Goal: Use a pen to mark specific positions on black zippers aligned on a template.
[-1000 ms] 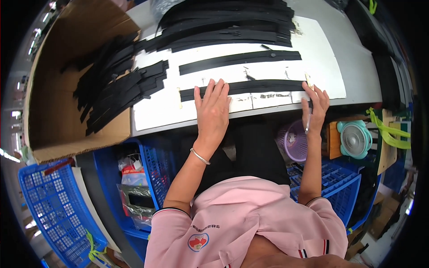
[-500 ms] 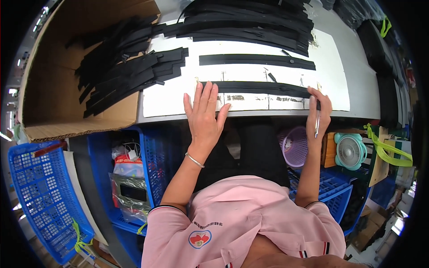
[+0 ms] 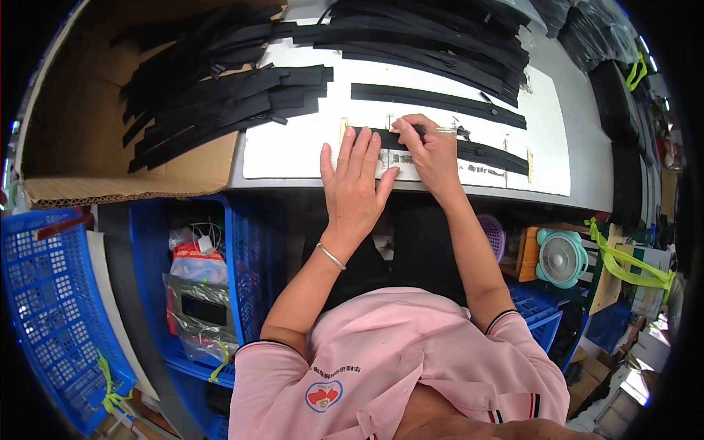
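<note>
A black zipper (image 3: 491, 155) lies straight across a marked white board (image 3: 286, 150). My left hand (image 3: 353, 180) rests flat on its left end, fingers stretched out. Over its left half, my right hand (image 3: 434, 158) grips a pen (image 3: 444, 130), with the tip by the zipper's upper edge; the fingers partly hide the tip. A second black zipper (image 3: 440, 104) lies parallel, a little farther away. Beyond it is a heap of black zippers (image 3: 433, 48). More zippers (image 3: 227, 103) are fanned out at the left, over the flap of a cardboard box.
The open cardboard box (image 3: 59, 125) stands at the table's left. Below the table edge are blue plastic baskets (image 3: 246, 271), a purple basket (image 3: 493, 233) and a small turquoise fan (image 3: 563, 257). Plastic bags (image 3: 594, 33) sit at the far right.
My right hand has moved left with the pen, from the zipper's right end to its left half near my left hand. My left hand stays on the left end. The view has shifted slightly.
</note>
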A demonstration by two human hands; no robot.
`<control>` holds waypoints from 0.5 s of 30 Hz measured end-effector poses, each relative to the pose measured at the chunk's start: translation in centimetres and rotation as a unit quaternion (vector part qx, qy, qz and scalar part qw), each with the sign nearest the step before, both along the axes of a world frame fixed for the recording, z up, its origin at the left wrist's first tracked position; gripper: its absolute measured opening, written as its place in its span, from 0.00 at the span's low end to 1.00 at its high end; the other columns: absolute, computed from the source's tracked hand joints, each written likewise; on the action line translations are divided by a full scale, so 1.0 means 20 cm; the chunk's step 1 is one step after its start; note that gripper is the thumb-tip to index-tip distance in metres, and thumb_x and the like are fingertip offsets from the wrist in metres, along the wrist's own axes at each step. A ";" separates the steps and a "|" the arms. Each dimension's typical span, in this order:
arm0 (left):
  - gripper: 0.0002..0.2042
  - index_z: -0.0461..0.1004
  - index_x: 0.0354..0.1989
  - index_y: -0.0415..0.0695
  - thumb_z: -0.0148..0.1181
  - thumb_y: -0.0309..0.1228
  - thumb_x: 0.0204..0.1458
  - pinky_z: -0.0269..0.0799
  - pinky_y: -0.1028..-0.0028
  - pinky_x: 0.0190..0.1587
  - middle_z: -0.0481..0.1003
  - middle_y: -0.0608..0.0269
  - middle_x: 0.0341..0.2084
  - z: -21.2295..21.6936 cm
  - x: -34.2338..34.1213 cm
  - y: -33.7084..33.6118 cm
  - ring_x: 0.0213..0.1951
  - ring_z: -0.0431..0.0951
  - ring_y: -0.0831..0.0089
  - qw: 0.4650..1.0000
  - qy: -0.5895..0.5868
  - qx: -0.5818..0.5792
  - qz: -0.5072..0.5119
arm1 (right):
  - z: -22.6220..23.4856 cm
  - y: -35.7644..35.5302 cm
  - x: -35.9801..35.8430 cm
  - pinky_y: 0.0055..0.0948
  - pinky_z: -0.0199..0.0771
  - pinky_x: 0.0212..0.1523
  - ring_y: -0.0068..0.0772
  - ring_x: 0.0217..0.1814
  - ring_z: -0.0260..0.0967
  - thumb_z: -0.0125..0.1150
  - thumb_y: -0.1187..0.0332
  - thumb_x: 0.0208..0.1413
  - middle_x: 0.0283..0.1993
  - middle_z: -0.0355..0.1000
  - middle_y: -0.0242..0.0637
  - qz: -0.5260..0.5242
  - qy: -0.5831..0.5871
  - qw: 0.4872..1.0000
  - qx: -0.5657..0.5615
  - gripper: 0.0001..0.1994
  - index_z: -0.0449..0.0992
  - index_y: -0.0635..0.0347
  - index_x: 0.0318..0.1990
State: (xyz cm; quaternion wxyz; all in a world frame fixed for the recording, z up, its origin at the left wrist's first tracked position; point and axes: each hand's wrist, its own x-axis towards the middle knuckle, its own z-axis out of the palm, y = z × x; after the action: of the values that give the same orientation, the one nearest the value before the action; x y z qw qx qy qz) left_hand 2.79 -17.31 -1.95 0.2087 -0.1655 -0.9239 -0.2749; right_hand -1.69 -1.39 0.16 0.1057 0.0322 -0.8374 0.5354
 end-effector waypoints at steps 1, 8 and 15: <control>0.27 0.73 0.63 0.40 0.68 0.38 0.56 0.46 0.48 0.73 0.72 0.55 0.63 0.01 0.00 0.00 0.69 0.66 0.57 1.000 -0.002 0.009 -0.002 | 0.00 0.00 0.00 0.19 0.71 0.32 0.18 0.31 0.74 0.61 0.68 0.67 0.39 0.82 0.34 0.002 -0.002 1.000 0.002 0.12 0.82 0.73 0.40; 0.26 0.73 0.63 0.41 0.67 0.37 0.56 0.45 0.48 0.73 0.73 0.56 0.63 0.01 0.00 0.00 0.69 0.66 0.57 1.000 -0.003 0.020 -0.003 | 0.00 -0.01 0.00 0.19 0.73 0.34 0.20 0.33 0.76 0.61 0.68 0.67 0.40 0.82 0.36 0.007 -0.011 1.000 0.012 0.13 0.82 0.74 0.40; 0.27 0.73 0.62 0.40 0.67 0.40 0.56 0.46 0.47 0.73 0.73 0.56 0.62 0.00 0.00 -0.01 0.69 0.66 0.59 1.000 0.009 -0.005 0.002 | 0.01 -0.01 0.01 0.19 0.70 0.29 0.17 0.29 0.72 0.61 0.69 0.66 0.34 0.81 0.33 0.010 0.014 1.000 -0.020 0.13 0.82 0.73 0.35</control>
State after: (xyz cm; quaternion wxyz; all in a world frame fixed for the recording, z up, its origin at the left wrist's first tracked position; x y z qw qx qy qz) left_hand 2.78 -17.43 -2.04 0.2168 -0.1670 -0.9236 -0.2683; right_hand -1.49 -1.61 0.37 0.1129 0.0461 -0.8244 0.5527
